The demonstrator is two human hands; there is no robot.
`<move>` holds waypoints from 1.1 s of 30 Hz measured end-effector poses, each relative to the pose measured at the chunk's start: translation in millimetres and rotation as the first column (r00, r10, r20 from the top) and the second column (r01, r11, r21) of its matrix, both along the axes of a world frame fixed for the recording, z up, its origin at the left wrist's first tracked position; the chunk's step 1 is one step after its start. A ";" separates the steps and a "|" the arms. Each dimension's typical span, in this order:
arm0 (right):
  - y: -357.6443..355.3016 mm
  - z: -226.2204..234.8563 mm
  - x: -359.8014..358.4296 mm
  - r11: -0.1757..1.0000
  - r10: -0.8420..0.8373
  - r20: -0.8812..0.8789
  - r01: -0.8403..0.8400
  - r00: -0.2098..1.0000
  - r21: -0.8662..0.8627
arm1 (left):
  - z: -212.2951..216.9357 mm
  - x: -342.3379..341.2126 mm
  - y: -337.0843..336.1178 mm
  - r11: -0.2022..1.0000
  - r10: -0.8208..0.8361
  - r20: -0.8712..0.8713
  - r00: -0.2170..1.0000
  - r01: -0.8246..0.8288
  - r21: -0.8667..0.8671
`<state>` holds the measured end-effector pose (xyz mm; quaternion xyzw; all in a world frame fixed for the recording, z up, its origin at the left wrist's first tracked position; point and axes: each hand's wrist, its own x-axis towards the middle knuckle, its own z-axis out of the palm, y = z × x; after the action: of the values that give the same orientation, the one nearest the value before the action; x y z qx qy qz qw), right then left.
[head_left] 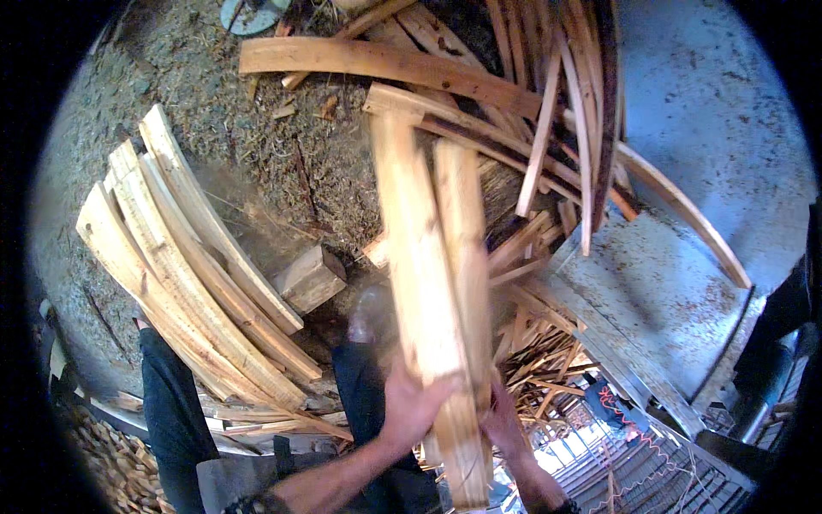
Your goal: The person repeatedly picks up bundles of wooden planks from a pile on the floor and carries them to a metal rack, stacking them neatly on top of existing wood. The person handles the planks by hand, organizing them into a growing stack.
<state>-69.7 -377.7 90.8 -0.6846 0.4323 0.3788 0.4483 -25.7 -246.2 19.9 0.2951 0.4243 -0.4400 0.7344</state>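
Two long pale wooden boards (421, 257) lie side by side in front of me and reach away from my body. Their far ends and edges are smeared by motion. My left hand (417, 404) is closed on their left edge near the close end, its thumb across the top face. On the opposite edge, my right hand (505, 418) is wrapped round the boards, with most of its fingers hidden. Behind the far ends, another plank (479, 128) lies crosswise; whether they touch it I cannot tell.
Several boards (197, 265) are stacked on the left, beside a wooden block (312, 278). Long slats (591, 94) lean against a blue metal surface (702, 94) at the far right. Wood scraps (548, 368) are heaped to the right, near an orange cord (610, 398). Debris covers the ground (214, 111).
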 end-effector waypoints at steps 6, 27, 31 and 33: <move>76.7 64.1 10.1 0.941 0.084 -0.024 -0.071 0.996 0.331 | 82.3 -22.5 98.6 0.974 0.036 -0.064 0.997 -0.021 0.224; -52.3 -117.2 98.7 0.897 0.265 0.311 -0.116 0.913 -0.427 | -96.2 -9.1 283.9 0.515 -0.211 0.116 0.971 0.010 0.857; -222.6 -112.7 140.9 0.481 0.559 0.050 -0.275 0.827 -0.833 | -109.6 7.7 257.4 0.424 -0.190 0.109 0.976 -0.018 0.905; -267.3 -126.6 158.0 0.377 0.638 -0.062 -0.381 0.768 -0.844 | -111.9 11.5 248.9 0.408 -0.170 0.155 0.973 -0.073 0.910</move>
<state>88.2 -645.0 -35.8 -0.9547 0.2539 0.1546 -0.0085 -14.2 2.7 -92.0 0.7059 0.5009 -0.1238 0.4852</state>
